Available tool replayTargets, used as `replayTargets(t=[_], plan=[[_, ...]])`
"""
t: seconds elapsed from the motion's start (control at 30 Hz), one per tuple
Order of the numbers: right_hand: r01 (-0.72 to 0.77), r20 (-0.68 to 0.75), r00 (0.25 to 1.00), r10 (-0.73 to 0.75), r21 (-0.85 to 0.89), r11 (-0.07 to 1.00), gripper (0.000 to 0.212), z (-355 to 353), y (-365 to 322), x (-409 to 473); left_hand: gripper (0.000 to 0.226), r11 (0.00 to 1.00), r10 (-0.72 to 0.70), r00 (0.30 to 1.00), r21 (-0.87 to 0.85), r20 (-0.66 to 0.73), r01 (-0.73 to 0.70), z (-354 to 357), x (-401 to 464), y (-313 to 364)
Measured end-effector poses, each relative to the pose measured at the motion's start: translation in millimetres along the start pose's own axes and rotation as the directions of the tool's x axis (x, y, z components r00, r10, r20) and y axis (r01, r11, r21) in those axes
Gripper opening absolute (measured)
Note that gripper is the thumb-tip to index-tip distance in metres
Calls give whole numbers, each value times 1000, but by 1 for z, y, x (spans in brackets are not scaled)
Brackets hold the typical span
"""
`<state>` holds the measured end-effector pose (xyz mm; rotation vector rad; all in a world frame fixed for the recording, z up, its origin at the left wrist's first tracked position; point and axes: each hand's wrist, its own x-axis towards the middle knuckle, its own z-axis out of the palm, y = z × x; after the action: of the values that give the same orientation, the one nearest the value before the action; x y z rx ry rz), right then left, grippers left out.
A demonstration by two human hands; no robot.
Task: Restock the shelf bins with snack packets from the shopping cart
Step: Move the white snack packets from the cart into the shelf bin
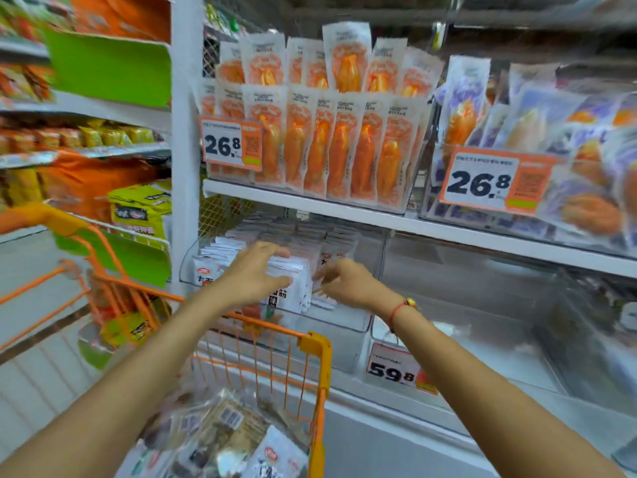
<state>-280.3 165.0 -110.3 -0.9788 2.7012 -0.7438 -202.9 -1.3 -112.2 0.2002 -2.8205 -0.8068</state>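
A clear shelf bin (348, 322) on the lower shelf holds rows of upright white snack packets (293, 291) with black lettering. My left hand (256, 272) rests on top of the front packets, fingers curled over their upper edges. Just to their right, my right hand (344, 282) touches the side of the stack with fingers pinched; a red cord bracelet sits on that wrist. The orange shopping cart (315, 343) stands below and left of the bin, with several mixed snack packets (227, 432) in its basket.
The shelf above carries orange-and-white packets (331, 146) and purple ones (551, 139) behind 26.8 price tags. A 59.8 tag (393, 369) hangs under the bin. Right of the bin is another clear bin (482, 305). A side rack (103, 132) stands on the left.
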Motion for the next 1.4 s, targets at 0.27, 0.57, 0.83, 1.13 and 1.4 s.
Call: replayTargets(t=[0.27, 0.57, 0.83, 1.13, 1.4], plan=[[323, -19, 941, -339, 352, 878, 21, 50, -30, -70, 18, 959, -273, 960, 98, 68, 265, -14, -114, -37], [502, 759, 635, -145, -263, 824, 48, 123, -51, -79, 47, 837, -510, 698, 476, 503, 268, -10, -172, -60], [505, 761, 643, 84, -504, 701, 48, 127, -65, -66, 33, 880, -415, 805, 411, 424, 237, -6, -174, -91], [237, 515, 833, -200, -6, 972, 21, 88, -56, -60, 40, 900, -420, 728, 351, 543, 258, -6, -167, -95], [154, 328, 922, -206, 177, 972, 26, 80, -49, -67, 78, 870, -441, 735, 445, 514, 212, 7, -163, -92]])
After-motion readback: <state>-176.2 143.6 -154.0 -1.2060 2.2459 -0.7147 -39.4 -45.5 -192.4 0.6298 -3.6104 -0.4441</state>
